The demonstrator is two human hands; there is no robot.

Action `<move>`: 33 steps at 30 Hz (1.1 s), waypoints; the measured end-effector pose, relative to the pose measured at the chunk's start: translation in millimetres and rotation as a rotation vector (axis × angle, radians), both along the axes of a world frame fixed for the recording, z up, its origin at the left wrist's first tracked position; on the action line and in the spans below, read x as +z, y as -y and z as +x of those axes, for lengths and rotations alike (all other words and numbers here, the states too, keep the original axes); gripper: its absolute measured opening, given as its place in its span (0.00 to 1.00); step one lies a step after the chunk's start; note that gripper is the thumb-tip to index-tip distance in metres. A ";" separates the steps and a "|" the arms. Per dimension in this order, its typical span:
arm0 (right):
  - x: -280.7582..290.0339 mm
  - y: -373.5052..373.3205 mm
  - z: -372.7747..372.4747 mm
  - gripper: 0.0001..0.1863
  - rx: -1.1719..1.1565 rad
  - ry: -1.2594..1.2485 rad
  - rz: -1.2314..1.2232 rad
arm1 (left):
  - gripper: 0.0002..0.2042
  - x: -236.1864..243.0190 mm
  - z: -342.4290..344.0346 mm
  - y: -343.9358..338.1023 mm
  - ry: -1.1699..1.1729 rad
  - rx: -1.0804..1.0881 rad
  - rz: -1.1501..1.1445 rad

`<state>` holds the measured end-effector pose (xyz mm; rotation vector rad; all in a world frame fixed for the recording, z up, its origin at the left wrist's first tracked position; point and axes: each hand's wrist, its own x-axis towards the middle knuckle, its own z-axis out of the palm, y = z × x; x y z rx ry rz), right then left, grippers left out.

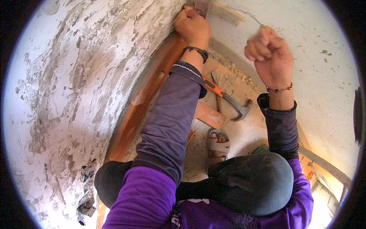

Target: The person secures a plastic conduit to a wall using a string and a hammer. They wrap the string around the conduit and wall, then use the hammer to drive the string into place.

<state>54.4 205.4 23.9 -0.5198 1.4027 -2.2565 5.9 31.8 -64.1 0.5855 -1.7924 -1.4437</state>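
While we look down past our knees, our left hand (193,23) is up at the far corner, fingers curled shut around the end of a thin wire (249,15) and pressed against the reddish wooden frame (146,89) where it meets the rough plastered wall (72,80). Over to the right, our right hand (270,53) is raised and a little blurred, closed in a loose fist with the wire's other end pinched at the fingertips. That wire runs as a fine grey line between the two hands, up across the pale wall (328,76) on the right side, kinked near the right hand.

Down below on the dusty floor, a hammer (228,100) with an orange and black handle lies near the middle, its steel head pointing right, resting on wooden boards (211,116). Just nearer to us, a foot in a grey sandal (218,144) shows between our knees. We wear purple sleeves with dark cuffs, a black band on the left wrist and a beaded bracelet (280,90) on the right.
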 end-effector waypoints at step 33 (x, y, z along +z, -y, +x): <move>9.5 -15.0 1.7 0.20 -0.222 0.157 -0.026 | 0.18 0.7 6.3 10.3 -0.002 -0.207 0.167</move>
